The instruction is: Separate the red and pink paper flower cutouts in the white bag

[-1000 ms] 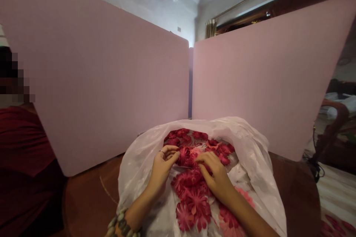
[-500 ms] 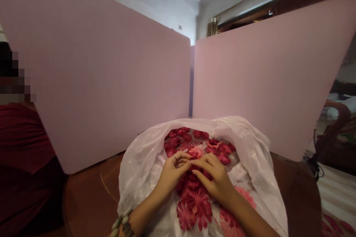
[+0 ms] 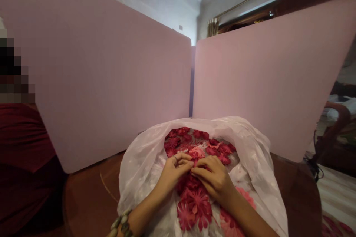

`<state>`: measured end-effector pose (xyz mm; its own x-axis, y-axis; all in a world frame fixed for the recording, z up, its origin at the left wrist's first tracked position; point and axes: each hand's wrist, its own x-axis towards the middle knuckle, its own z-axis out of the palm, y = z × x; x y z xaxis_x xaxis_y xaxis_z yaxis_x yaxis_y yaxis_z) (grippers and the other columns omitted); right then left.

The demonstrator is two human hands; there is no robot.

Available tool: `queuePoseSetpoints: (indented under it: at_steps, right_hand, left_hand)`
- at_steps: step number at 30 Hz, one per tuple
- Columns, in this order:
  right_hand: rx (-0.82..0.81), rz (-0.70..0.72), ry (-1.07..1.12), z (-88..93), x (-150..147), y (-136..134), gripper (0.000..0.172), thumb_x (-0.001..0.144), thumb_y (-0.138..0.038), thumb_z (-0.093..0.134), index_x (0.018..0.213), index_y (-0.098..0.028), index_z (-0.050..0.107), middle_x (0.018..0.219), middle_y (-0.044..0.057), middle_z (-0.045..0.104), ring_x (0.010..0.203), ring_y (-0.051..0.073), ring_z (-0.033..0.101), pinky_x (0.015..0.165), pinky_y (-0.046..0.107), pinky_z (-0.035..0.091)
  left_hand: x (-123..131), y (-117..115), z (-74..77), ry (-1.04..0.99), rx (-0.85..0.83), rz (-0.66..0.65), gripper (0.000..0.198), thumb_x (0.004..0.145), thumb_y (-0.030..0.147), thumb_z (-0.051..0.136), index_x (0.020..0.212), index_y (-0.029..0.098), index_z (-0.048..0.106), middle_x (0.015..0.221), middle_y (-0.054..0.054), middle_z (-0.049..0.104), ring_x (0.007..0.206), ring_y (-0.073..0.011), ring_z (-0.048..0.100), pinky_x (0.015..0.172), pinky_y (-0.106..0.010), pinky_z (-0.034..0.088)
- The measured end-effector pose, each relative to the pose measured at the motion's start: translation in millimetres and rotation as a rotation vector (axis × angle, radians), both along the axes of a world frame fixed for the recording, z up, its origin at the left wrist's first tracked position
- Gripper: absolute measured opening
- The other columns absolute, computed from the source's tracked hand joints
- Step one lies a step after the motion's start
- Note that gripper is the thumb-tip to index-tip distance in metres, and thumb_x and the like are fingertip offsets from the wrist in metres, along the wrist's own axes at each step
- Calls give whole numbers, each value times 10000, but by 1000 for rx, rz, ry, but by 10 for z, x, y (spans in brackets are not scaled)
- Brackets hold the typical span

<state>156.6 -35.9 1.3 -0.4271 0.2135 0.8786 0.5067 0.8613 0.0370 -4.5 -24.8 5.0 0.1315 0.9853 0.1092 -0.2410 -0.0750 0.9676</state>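
My left hand (image 3: 176,170), with a ring on one finger, is closed in a pinch above the open white plastic bag (image 3: 144,170). Close beside it, almost touching at the fingertips, my right hand (image 3: 215,175) is pinched closed too. A dark red artificial flower piece (image 3: 195,159) shows between the fingertips of both hands, partly hidden by them. Below the hands lies a heap of red flower pieces (image 3: 196,205) with cut petals. Coral-pink pieces (image 3: 230,224) lie under my right forearm, and more red ones (image 3: 222,151) spread deeper in the bag.
The bag rests on a brown wooden table (image 3: 91,192). Two pink panels (image 3: 119,70) stand upright behind it, meeting at a narrow gap. A person in a red top (image 3: 25,140) is at the left. A wooden chair (image 3: 340,114) and black cables (image 3: 317,166) are at the right.
My right fingers have curled in and down into a tighter pinch beside the left fingertips. More of the red flower piece shows between the hands. My left hand has barely moved.
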Motion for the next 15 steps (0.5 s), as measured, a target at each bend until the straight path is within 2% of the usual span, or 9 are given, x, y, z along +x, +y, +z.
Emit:
queuePoseSetpoints:
  at_steps: [7, 12, 15]
  right_hand:
    - [-116, 0, 32, -62, -1, 61, 178, 913, -110, 417, 864, -189, 569, 789, 44, 617, 722, 174, 530, 655, 296, 418]
    - [-182, 73, 89, -107, -50, 70, 186, 884, -64, 409, 821, -204, 514, 775, 25, 598, 732, 167, 543, 677, 289, 426]
    - [-208, 101, 212, -78, -51, 49, 186, 882, -72, 398, 811, -213, 497, 727, 8, 557, 679, 154, 536, 639, 268, 437]
  left_hand:
    - [-26, 21, -8, 3, 11, 26, 298, 533, 289, 817, 727, 139, 647, 582, 14, 633, 531, -92, 533, 535, -203, 374]
    - [-42, 51, -18, 22, 58, 43, 279, 527, 271, 811, 718, 140, 657, 582, 14, 622, 545, -101, 537, 555, -212, 391]
    - [-88, 105, -3, -6, 75, 123, 262, 541, 260, 793, 738, 142, 666, 625, 5, 635, 575, -109, 553, 579, -217, 414]
